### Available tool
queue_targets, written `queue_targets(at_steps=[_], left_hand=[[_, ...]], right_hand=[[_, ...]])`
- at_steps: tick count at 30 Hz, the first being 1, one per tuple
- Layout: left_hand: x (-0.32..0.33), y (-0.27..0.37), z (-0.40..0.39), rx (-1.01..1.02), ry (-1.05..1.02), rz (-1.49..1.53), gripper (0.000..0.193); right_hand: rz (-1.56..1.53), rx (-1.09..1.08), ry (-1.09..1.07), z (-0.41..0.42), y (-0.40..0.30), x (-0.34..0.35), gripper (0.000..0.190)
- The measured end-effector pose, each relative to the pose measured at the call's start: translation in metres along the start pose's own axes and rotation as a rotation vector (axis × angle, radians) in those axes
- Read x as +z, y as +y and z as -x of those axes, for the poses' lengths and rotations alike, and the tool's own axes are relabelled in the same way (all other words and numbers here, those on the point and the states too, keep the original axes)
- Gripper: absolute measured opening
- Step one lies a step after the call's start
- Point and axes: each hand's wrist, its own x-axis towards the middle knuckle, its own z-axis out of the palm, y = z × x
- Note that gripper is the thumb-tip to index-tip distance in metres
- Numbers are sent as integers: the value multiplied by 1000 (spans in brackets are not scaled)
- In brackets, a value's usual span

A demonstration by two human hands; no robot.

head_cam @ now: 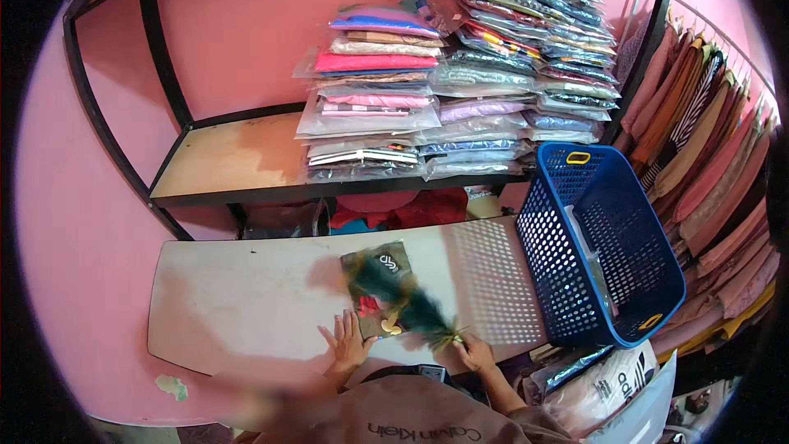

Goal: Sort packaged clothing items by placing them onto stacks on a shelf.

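My right hand [476,353] grips the yellowish-green end of a dark, feathery thing [425,314] that looks like a feather duster and is blurred by motion. It reaches up and left across a flat dark package [399,257] on the pale board tabletop [246,296]. A white logo marks the package near its top, and red and yellow shapes show on its lower part. Flat on the tabletop, fingers spread, lies my left hand [348,344]. Its thumb meets the package's lower left corner, and it holds nothing.
A blue perforated plastic basket [558,259] stands at the tabletop's right end. Behind, a black-framed shelf [228,197] bears stacks of folded clothes in clear bags [376,98]. Garments [696,123] hang from a rail at right. Bagged clothing [604,394] lies below the basket.
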Motion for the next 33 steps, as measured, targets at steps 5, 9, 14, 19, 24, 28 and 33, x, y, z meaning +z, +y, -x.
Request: queue_targets(at_steps=[5, 9, 14, 19, 24, 28, 33], left_hand=[[6, -20, -9, 78, 18, -52, 74], [2, -24, -12, 56, 70, -64, 69], [10, -29, 6, 127, 47, -51, 58], [4, -28, 13, 122, 60, -30, 56], [-3, -24, 7, 121, 49, -38, 55], [-6, -23, 6, 119, 41, -42, 55], [-6, -23, 8, 102, 16, -42, 56]], right_hand=[[281, 103, -182, -16, -2, 15, 30], [180, 384, 50, -37, -6, 17, 33], [227, 131, -21, -25, 5, 22, 35], [269, 261, -39, -27, -3, 25, 34], [222, 283, -10, -30, -4, 23, 34], [217, 245, -35, -30, 0, 22, 36], [280, 41, -150, -22, 3, 14, 33]])
